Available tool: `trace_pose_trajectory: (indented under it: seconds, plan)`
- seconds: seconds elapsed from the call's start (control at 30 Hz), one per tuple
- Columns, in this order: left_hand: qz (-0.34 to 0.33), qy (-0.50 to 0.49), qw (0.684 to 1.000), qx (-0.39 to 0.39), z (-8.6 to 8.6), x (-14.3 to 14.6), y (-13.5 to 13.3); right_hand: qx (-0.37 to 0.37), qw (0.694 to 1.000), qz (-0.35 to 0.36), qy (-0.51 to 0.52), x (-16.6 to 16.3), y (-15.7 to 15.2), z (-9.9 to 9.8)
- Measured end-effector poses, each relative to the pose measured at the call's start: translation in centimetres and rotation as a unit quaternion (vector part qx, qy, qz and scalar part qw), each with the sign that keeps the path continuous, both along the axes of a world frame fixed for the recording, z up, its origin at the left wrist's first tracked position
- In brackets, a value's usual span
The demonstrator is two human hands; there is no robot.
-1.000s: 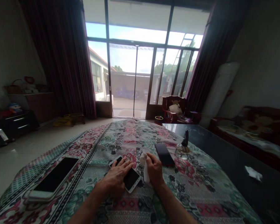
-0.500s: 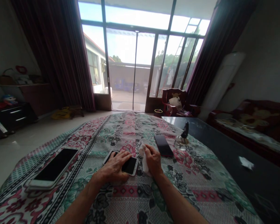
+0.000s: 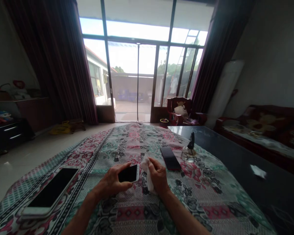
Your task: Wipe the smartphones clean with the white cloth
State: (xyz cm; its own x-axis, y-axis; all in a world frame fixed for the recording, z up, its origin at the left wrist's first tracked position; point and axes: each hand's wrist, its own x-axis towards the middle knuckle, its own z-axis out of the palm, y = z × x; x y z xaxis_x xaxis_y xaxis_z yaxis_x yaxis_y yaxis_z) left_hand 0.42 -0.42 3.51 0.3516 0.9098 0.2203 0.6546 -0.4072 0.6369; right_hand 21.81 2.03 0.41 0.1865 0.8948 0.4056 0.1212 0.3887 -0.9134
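My left hand (image 3: pixel 114 179) grips a white-framed smartphone (image 3: pixel 129 173) by its long edges, thumb on the near side and fingers on the far side. Its dark screen faces up, and the palm covers its left end. In my right hand (image 3: pixel 158 176), just right of that phone, a crumpled white tissue (image 3: pixel 149 178) is pinched between thumb and fingers and hangs down below them. Beyond this hand lies a dark smartphone (image 3: pixel 170 159) with a reddish edge. A larger white smartphone (image 3: pixel 52 190) rests at the left, screen up and dark.
A patterned cloth (image 3: pixel 107 215) covers the table. A small black object on a clear stand (image 3: pixel 191 145) stands at the right. On the dark tabletop (image 3: pixel 235 163) beside the cloth lies a white crumpled piece (image 3: pixel 258 171). A red sofa (image 3: pixel 259 127) and glass doors (image 3: pixel 137 88) are farther off.
My left hand has gone from lying flat over the phone to gripping it by its edges. The phone's right end has shifted left and up. The head view has tilted slightly.
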Motion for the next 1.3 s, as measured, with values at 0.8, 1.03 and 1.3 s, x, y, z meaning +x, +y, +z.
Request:
trace_pose_trajectory:
  seconds: [0.8,1.03,1.3]
  plan:
    - [0.026,-0.102,0.993,-0.050,1.5,-1.4,0.2,0.154,0.980,0.116,-0.051,-2.9,-4.5,3.3]
    - [-0.018,-0.062,0.996,-0.069,1.9,0.2,-0.7,0.104,0.992,0.031,-0.070,-1.8,-2.5,1.8]
    - [0.021,-0.067,0.997,-0.045,1.5,-0.8,-0.1,0.170,0.980,0.058,-0.083,-2.9,-3.8,2.0]
